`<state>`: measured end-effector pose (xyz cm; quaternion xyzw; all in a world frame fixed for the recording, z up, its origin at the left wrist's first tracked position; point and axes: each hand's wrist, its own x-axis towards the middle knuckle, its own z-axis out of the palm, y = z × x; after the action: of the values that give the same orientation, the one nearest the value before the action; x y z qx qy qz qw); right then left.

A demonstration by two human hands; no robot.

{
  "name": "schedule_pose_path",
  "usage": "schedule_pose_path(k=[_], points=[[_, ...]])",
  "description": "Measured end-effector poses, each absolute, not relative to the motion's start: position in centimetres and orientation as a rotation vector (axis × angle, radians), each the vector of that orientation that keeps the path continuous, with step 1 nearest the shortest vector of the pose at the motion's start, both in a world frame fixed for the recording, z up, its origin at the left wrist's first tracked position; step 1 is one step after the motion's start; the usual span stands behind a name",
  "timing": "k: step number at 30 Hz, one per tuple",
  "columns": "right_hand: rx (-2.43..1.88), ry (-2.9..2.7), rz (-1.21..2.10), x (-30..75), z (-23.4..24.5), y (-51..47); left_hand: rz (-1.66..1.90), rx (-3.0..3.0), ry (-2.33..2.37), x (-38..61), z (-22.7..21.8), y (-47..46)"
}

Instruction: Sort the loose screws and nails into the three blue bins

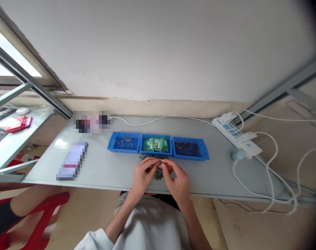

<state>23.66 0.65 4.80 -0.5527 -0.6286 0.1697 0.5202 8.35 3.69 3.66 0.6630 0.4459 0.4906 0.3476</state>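
Note:
My left hand (143, 173) and my right hand (176, 178) meet over a loose pile of small dark metal pins (158, 173) on the pale table (108, 170), just in front of three blue trays. Both hands pinch with their fingertips together at one small pin between them. The left blue tray (124, 143) holds a few scattered pins. Green pieces fill the middle blue tray (156, 144). The right blue tray (190, 148) holds many dark pins.
A white power strip (236, 134) with white cables lies at the table's right end. A blurred flat item (72, 160) rests at the left, another blurred thing (91, 121) behind it. Another person's leg and a red stool (40, 222) are at lower left.

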Motion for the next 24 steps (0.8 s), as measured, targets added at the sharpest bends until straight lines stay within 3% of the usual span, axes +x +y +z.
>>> schedule_pose_path(k=[11,24], points=[[-1.387,-1.275,0.713,23.9,3.4,0.8,1.146,1.652,1.22,8.5,4.3,3.7],[-1.253,-1.507,0.529,23.2,3.9,0.4,1.134,1.648,1.149,8.3,3.8,3.7]])
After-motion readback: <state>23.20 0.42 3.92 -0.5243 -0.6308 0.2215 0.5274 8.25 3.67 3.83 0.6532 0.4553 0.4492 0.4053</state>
